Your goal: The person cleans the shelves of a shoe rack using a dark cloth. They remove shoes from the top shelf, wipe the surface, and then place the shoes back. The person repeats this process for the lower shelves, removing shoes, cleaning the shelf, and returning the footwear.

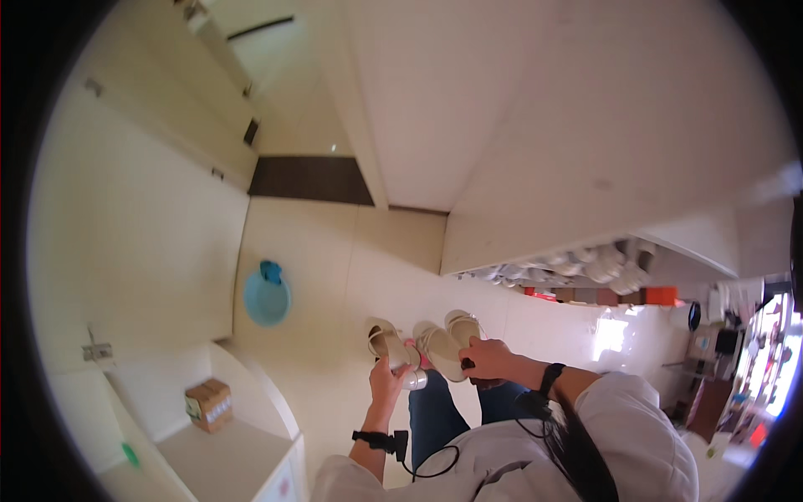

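Observation:
Low in front of me, my left hand (385,378) grips a pale strappy shoe (396,351) with a light, shiny heel. To its right, my right hand (486,361) is closed around the heel end of another pale sandal (464,329), next to a similar sandal (436,348); whether it holds one or both of these cannot be told. Something pink (420,354) shows between the shoes. Both wrists bear black straps with small devices and cables.
A light blue basin (268,302) with a blue cloth (270,272) stands on the tiled floor at left. A cardboard box (209,405) sits on a white shelf (213,455). Rows of shoes (608,263) line a low compartment at right, near an orange box (660,295).

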A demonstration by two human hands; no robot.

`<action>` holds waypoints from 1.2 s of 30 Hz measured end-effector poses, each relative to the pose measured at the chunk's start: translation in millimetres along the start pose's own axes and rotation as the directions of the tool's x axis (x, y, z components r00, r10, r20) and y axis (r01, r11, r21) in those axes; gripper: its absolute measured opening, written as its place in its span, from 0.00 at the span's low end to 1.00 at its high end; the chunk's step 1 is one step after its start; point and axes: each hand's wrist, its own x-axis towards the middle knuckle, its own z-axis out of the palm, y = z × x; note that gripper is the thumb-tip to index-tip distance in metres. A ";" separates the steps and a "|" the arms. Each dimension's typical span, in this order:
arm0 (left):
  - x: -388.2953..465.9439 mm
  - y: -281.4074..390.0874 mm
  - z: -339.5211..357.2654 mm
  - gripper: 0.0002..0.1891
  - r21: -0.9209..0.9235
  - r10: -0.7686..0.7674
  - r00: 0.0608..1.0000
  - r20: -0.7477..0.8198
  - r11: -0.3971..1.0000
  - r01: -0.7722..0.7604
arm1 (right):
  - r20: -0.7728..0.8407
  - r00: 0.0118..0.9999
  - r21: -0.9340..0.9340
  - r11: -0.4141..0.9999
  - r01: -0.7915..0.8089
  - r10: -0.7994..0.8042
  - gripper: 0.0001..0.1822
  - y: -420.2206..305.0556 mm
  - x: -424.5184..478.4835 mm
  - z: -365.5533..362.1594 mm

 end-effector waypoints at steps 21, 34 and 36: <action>-334.0 478.9 -133.9 0.16 0.247 0.740 0.642 0.202 0.595 -0.765 | -0.720 0.589 -0.072 0.883 0.463 -0.368 0.13 11.2 -552.7 -165.1; -270.0 681.0 -148.4 0.15 0.437 0.962 0.171 0.213 0.062 -0.897 | -0.994 0.029 -0.107 0.993 0.040 -0.108 0.14 29.6 -579.7 -237.6; -230.4 688.4 -139.8 0.15 0.446 0.958 0.087 0.273 -0.046 -0.894 | -0.998 -0.002 -0.063 0.998 -0.002 -0.063 0.15 40.4 -550.6 -247.9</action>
